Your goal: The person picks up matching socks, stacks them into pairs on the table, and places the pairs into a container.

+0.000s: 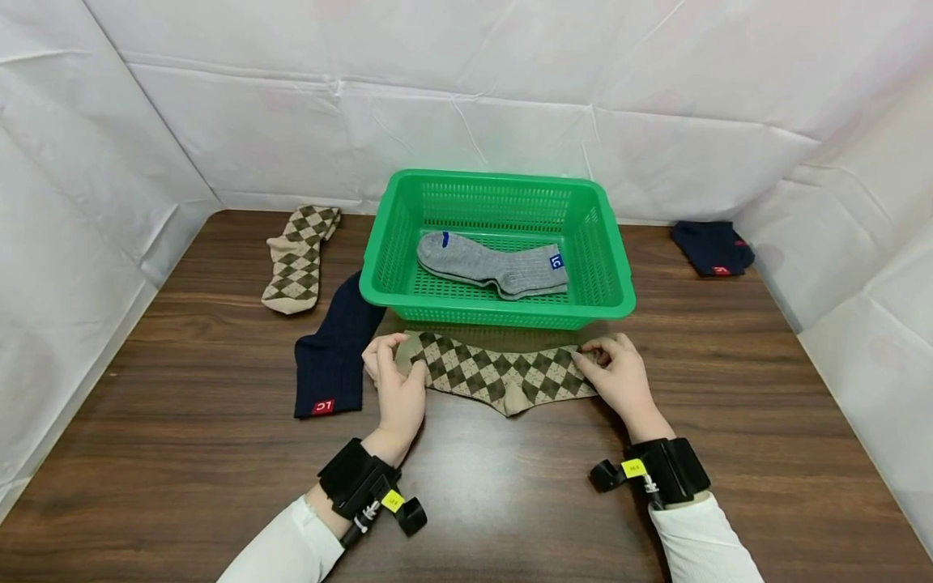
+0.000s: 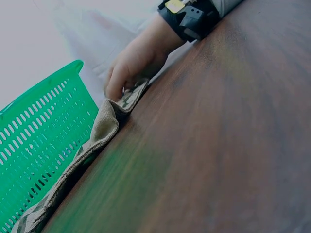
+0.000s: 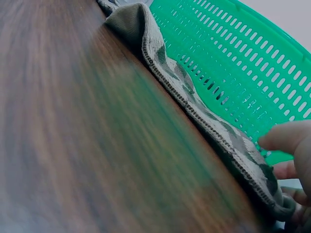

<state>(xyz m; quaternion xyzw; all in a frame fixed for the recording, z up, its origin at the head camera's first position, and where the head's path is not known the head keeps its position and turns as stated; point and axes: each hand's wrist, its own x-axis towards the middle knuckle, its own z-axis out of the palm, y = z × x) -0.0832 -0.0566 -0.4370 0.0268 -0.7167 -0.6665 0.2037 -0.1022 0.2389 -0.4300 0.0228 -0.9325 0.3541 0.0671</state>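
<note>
A beige argyle sock (image 1: 503, 371) with olive and brown diamonds lies stretched sideways in front of the green basket (image 1: 497, 312). My left hand (image 1: 396, 389) holds its plain left end between thumb and fingers. At the patterned right end my right hand (image 1: 618, 374) pinches the edge. The right wrist view shows the sock's seam (image 3: 194, 114) along the table, with my right fingers (image 3: 286, 138) at its near end. In the left wrist view my right hand (image 2: 138, 60) grips the far end; my left hand is out of that view.
Inside the basket lie grey socks (image 1: 496, 265). A navy sock (image 1: 331, 356) is left of my left hand, partly beside the basket. Another argyle sock (image 1: 295, 259) lies at the back left, and a navy sock (image 1: 712, 248) at the back right. White sheeting (image 1: 466, 105) borders the table.
</note>
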